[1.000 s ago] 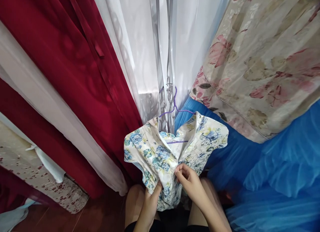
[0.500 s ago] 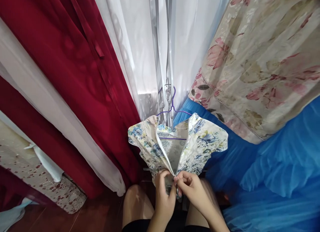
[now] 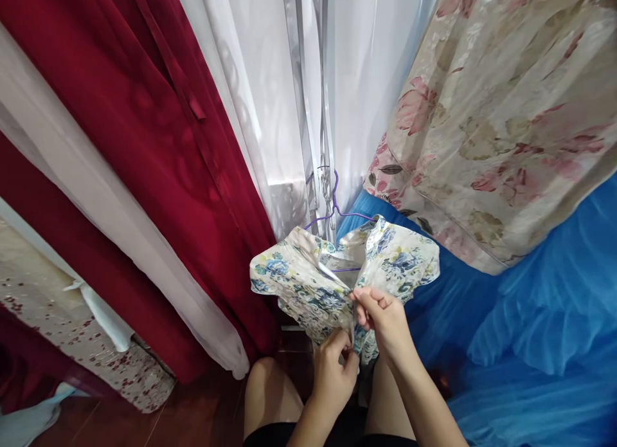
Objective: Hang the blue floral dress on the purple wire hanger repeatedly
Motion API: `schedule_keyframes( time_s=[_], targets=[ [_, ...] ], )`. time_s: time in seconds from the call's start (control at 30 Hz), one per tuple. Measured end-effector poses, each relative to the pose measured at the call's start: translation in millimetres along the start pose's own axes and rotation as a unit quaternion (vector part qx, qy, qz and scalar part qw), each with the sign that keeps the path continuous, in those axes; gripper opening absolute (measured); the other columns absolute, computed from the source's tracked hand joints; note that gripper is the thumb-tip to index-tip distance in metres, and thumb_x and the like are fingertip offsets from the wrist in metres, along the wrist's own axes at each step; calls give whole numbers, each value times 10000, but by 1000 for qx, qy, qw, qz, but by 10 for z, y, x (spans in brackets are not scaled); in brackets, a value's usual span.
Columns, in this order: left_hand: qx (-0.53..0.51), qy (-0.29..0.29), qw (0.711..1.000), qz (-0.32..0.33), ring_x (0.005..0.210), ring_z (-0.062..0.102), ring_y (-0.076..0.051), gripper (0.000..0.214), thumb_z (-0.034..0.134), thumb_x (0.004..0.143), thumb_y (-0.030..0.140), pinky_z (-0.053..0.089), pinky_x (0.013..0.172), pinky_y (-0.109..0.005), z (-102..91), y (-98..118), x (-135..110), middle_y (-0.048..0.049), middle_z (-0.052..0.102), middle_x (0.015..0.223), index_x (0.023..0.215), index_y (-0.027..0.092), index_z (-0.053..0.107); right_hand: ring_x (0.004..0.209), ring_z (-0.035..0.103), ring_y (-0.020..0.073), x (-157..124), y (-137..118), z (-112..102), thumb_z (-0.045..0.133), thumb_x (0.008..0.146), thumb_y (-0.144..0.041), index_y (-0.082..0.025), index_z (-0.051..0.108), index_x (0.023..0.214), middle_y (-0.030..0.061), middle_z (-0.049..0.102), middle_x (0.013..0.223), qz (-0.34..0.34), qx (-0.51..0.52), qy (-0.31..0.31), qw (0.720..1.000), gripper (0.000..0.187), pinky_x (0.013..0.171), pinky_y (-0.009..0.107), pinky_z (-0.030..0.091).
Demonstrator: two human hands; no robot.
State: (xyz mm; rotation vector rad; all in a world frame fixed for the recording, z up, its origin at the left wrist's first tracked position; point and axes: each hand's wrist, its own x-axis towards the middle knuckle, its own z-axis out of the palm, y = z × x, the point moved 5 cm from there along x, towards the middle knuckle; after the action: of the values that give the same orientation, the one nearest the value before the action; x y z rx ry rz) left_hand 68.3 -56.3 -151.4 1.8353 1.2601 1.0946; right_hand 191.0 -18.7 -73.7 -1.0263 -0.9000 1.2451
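A small white dress with blue flowers (image 3: 294, 276) hangs on a purple hanger (image 3: 335, 206) in front of me. My left hand (image 3: 335, 370) pinches the lower part of the dress's open front, fingers closed on the cloth. A little higher, my right hand (image 3: 383, 315) pinches the opening's edge, fingers closed on the fabric or its zip; which one is too small to tell. The two sides of the opening lie close together between my hands. My bare knees show below the dress.
Hanging garments crowd around: a dark red gown (image 3: 120, 132) at left, white sheer fabric (image 3: 270, 80) in the middle, a beige dress with pink flowers (image 3: 501, 119) at upper right, blue tulle (image 3: 530, 325) at right. A metal rack pole (image 3: 325, 112) stands behind. The wooden floor (image 3: 193, 415) shows at lower left.
My right hand has moved up along the dress's front opening, which has narrowed. My left hand has shifted from the left side of the dress to the bottom of the opening.
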Motion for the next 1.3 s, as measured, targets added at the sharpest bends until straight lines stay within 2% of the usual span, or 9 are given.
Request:
schedule_keyframes(
  time_s=[0.27,0.4,0.5,0.63,0.77,0.87,0.97,1.1,1.3],
  targets=[
    [27,24,999,3,716,476,-177,237,502,743,24,334,675,-299,151,-153,-112,-7,488,718,702,215,367,401,382,81,316,-669,397,751,799,-449,-170,659,673,-37,533,452,-93,42,16,995,319,411,220,277],
    [10,0,1000,-27,709,500,-174,227,531,750,40,361,680,-294,268,-272,-239,3,494,704,710,215,392,398,390,78,304,-793,399,720,837,-429,-172,671,724,-47,534,452,-129,33,10,991,285,420,212,298],
    [-18,-12,999,-40,753,553,-176,160,539,828,87,412,714,-288,214,-266,-232,-11,556,754,751,208,469,400,391,79,264,-769,340,717,845,-422,-169,681,750,-51,520,442,-131,38,8,991,273,423,210,305],
    [-64,36,997,29,890,617,-191,57,543,947,193,476,824,-302,-161,8,47,-52,646,921,951,192,599,402,398,78,219,-729,289,716,859,-406,-170,684,780,-53,525,446,-133,32,3,991,251,431,206,317],
    [-55,148,977,143,921,637,-184,267,542,994,249,499,873,-319,-731,565,553,-63,675,997,1252,202,591,389,407,75,180,-798,327,718,862,-411,-166,674,773,-56,519,433,-144,-4,-22,989,265,429,203,325],
    [-20,116,972,202,911,637,-171,271,525,1013,260,498,865,-313,-982,1013,941,-53,679,1006,1273,212,582,404,416,72,162,-839,352,715,874,-428,-170,634,742,-53,523,451,-159,-35,-34,986,300,438,199,325],
    [85,53,971,218,896,630,-181,109,524,1012,238,470,862,-325,-1048,1283,1174,-33,675,922,999,198,624,410,379,65,167,-809,330,711,880,-453,-179,580,706,-63,491,456,-165,-66,-30,984,350,433,197,288],
    [140,11,961,237,957,640,-202,121,528,1004,193,454,872,-334,-1009,1336,1214,-40,700,999,1096,208,606,420,347,69,168,-772,292,694,891,-462,-180,575,732,-74,457,470,-171,-84,-35,981,344,434,206,249],
    [80,97,956,266,776,639,-166,104,594,982,240,470,801,-305,-1138,1403,1077,-7,700,793,908,199,654,480,330,82,212,-707,318,628,935,-413,-183,558,745,-64,440,549,-207,-175,-35,962,306,479,232,223]
  ],
)
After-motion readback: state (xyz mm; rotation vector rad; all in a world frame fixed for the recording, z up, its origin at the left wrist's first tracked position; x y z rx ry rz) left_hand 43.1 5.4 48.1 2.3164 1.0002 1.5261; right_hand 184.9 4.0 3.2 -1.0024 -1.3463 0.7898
